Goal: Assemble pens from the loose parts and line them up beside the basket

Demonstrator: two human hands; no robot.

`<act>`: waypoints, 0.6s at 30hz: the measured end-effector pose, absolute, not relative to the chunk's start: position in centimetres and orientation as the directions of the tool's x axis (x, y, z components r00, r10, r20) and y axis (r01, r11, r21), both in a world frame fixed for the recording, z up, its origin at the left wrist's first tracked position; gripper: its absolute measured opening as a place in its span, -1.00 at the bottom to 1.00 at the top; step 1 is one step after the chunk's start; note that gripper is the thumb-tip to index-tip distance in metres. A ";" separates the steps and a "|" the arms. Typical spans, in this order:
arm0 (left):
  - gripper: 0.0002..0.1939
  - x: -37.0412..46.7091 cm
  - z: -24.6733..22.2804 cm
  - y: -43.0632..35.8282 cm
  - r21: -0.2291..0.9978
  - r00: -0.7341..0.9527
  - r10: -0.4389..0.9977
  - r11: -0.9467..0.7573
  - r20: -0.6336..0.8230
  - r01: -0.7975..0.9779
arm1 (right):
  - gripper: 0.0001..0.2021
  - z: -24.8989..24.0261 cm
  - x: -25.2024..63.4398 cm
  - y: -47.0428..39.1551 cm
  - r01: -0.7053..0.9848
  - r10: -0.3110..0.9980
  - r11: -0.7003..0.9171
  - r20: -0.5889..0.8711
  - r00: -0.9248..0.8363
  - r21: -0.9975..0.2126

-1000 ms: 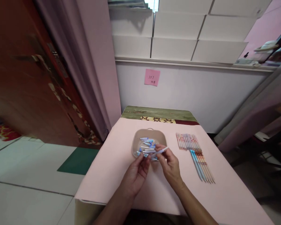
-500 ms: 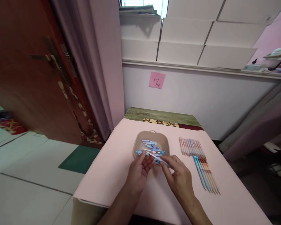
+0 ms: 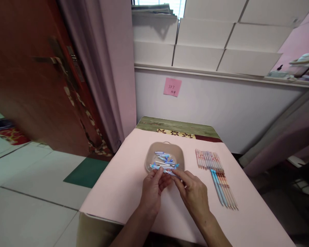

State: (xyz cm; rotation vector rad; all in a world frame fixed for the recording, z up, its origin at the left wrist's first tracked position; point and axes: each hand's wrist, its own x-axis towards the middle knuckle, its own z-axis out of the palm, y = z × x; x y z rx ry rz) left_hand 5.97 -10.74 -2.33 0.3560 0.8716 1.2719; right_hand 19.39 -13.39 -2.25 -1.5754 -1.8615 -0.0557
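My left hand (image 3: 152, 190) pinches a light-blue pen part (image 3: 156, 167) between thumb and fingers, over the near edge of a beige bin. From the right, my right hand (image 3: 194, 192) grips a pale lavender pen barrel (image 3: 172, 173) with thumb and forefinger. The two pieces meet end to end, or nearly so; fingertips hide the joint. Inside the beige bin (image 3: 149, 152) lie several loose blue and lavender pen parts (image 3: 167, 158) and thin white refills (image 3: 161, 162).
To the right, a row of patterned pens (image 3: 208, 160) lies side by side, with blue pens (image 3: 218, 188) and orange-brown pens (image 3: 228, 192) below it. A pink cloth (image 3: 126, 181) covers the table. Behind stands a wall with a pink note (image 3: 172, 87); a brown door (image 3: 28, 85) is at left.
My hands have drawn closer together, and the white refill that stuck out of the lavender barrel no longer shows between them. The view has shifted slightly.
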 end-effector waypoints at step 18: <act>-0.74 5.7 -2.6 -11.2 0.728 0.024 0.947 0.262 -0.320 -0.634 | -0.88 -2.6 18.5 -14.3 0.835 0.856 0.263 0.516 0.029 -0.484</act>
